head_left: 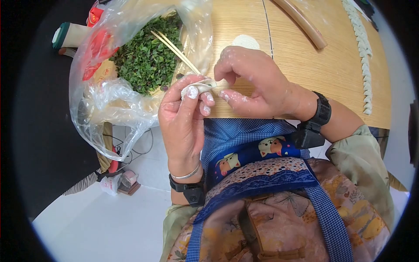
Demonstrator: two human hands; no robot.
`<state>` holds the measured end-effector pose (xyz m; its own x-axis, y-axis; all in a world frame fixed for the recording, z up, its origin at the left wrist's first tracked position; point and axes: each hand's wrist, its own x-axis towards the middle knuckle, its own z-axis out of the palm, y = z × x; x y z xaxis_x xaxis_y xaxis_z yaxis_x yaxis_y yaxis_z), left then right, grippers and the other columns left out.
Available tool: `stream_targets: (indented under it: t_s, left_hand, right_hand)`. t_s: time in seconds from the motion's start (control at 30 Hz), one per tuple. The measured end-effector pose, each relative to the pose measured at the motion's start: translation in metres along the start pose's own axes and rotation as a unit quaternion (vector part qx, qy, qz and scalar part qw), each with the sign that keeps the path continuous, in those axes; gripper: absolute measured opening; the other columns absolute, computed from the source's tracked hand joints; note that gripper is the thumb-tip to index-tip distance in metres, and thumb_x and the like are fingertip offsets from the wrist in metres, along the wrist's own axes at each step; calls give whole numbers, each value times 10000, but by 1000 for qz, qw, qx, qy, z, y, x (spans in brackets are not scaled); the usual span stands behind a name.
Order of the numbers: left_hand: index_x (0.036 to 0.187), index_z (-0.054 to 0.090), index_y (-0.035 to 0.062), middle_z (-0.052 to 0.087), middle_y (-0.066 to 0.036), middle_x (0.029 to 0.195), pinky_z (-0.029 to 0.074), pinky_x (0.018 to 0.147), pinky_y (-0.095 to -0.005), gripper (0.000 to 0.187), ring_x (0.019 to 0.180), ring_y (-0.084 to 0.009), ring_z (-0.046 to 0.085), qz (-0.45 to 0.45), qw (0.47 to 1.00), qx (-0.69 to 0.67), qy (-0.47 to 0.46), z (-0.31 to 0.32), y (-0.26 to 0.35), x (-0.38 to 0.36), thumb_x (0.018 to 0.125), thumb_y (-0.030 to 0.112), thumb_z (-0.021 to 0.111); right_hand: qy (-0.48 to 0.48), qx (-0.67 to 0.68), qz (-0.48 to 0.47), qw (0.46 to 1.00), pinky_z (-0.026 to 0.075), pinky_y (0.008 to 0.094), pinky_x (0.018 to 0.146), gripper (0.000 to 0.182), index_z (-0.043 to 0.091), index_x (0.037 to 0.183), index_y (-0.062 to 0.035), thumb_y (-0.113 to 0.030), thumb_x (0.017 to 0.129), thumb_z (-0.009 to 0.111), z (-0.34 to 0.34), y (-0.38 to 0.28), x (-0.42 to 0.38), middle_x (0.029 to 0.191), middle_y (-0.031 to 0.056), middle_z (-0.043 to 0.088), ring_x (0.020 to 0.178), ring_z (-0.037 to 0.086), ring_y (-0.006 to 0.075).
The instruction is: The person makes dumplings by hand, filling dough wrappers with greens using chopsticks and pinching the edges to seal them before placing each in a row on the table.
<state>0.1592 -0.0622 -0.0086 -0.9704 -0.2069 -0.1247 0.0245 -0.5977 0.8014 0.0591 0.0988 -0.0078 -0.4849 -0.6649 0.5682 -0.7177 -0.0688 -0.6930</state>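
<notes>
A folded, pale dumpling (200, 87) is pinched between the thumb and fingers of my left hand (182, 113). Flour whitens the fingertips of both hands. Just right of the dumpling, my right hand (257, 85) holds nothing, its thumb and index finger apart and the other fingers curled. Behind my right hand, a round white wrapper (245, 42) lies on the wooden table (235, 17). Chopped green filling (146, 56) fills a plastic-lined container at the left, and a pair of chopsticks (176, 51) rests in it, pointing toward my left hand.
Clear plastic bag (91, 109) spreads around the filling and over the table's left edge. A wooden rolling pin (301, 24) lies at the back. Along the right side runs a row of small pale dough pieces (363, 52). A red package (97, 46) sits at the left.
</notes>
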Motion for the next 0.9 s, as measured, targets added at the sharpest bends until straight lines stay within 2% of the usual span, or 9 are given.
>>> stream_targets:
  t_s: [0.07,0.27,0.57,0.8,0.9]
  left_hand:
    - [1134,581,-65,648,-123,917,464,613,-206,230,719,-116,574,-2,1000,2,6,1,1,-1,938,54,566]
    - [1124,583,-71,648,-118,886,461,621,-204,226,728,-113,580,-6,1000,-3,-12,2,1,-2,938,56,565]
    - [1123,585,-76,648,-117,874,467,630,-209,225,728,-119,582,-5,1000,8,-2,3,0,-2,936,48,563]
    - [1119,587,-71,650,-123,897,471,638,-211,215,736,-123,583,0,1000,3,-11,3,0,-2,936,38,558]
    - [1118,587,-70,649,-118,893,471,641,-209,212,729,-117,574,5,1000,19,4,4,1,-2,935,33,558]
  right_hand:
    - [3,-17,39,999,435,384,587,221,545,874,-43,-195,752,650,-1,2,0,737,107,525,679,550,308]
    - [-40,-31,7,999,438,402,588,227,540,849,-56,-251,806,648,2,9,-1,730,113,539,692,568,322]
    - [-29,-51,-29,998,452,423,607,139,570,883,-56,-189,855,598,2,9,-2,751,119,557,716,575,332]
    - [-21,-54,-47,997,455,424,617,126,577,896,-49,-162,852,611,4,10,0,762,127,561,732,580,333]
    - [-22,-48,-49,997,448,416,595,156,577,869,-56,-195,844,644,2,10,0,740,120,554,703,578,324]
